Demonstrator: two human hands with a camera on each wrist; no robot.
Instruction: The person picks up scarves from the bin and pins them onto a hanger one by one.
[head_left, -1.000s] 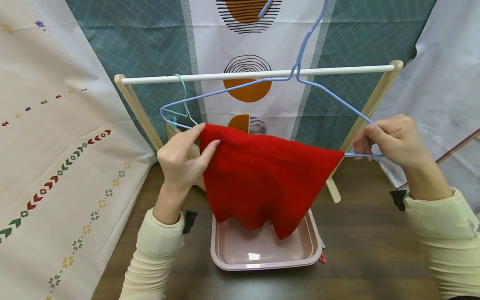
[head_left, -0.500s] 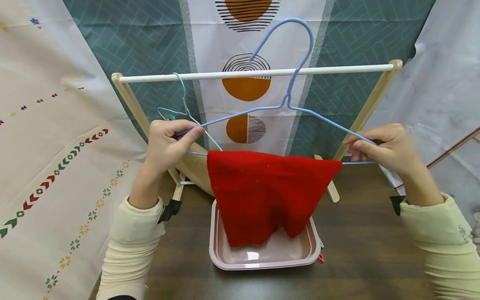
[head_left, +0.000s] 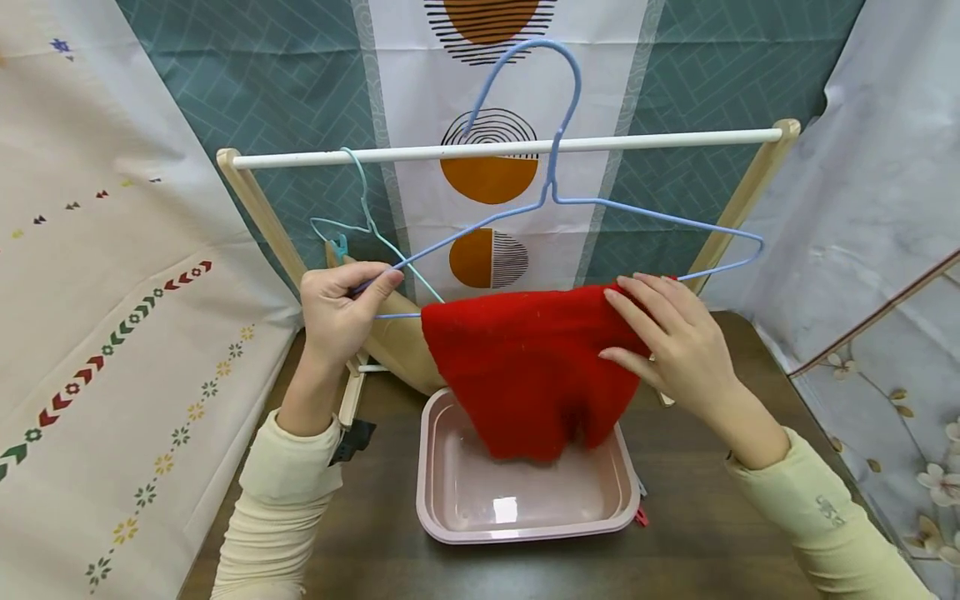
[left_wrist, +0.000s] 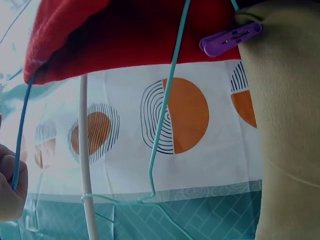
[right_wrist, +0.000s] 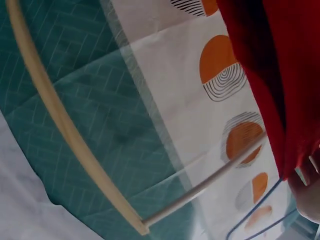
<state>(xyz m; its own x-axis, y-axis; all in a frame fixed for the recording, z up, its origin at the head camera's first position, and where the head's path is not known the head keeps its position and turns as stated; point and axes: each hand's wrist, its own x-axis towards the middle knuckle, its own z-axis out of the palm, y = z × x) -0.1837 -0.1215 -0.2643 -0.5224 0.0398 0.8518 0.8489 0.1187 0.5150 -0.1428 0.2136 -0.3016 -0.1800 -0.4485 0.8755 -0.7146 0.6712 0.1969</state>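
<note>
My left hand (head_left: 341,312) grips the left end of a blue wire hanger (head_left: 660,218), whose hook points up. A red cloth (head_left: 525,367) is draped over the hanger's bottom bar and hangs down in front. On the upper right corner of the cloth rests my right hand (head_left: 675,342), its fingers extended and the thumb apart. In the right wrist view part of this hand (right_wrist: 307,192) touches the cloth edge beside the blue hanger (right_wrist: 255,207). The left wrist view shows my curled left fingers (left_wrist: 12,182) around the blue wire.
Behind stands a drying rack with a white rail (head_left: 615,143). A mint hanger (head_left: 366,200) on it carries a beige garment (head_left: 405,346), with a purple clothespin (left_wrist: 230,40) on it. Below is a pink basin (head_left: 517,536), beside a red clip (head_left: 641,517).
My right hand has left the hanger's right end and moved left onto the cloth. Earlier my left hand went from the cloth to the hanger's left end. The hanger has tilted and shifted left.
</note>
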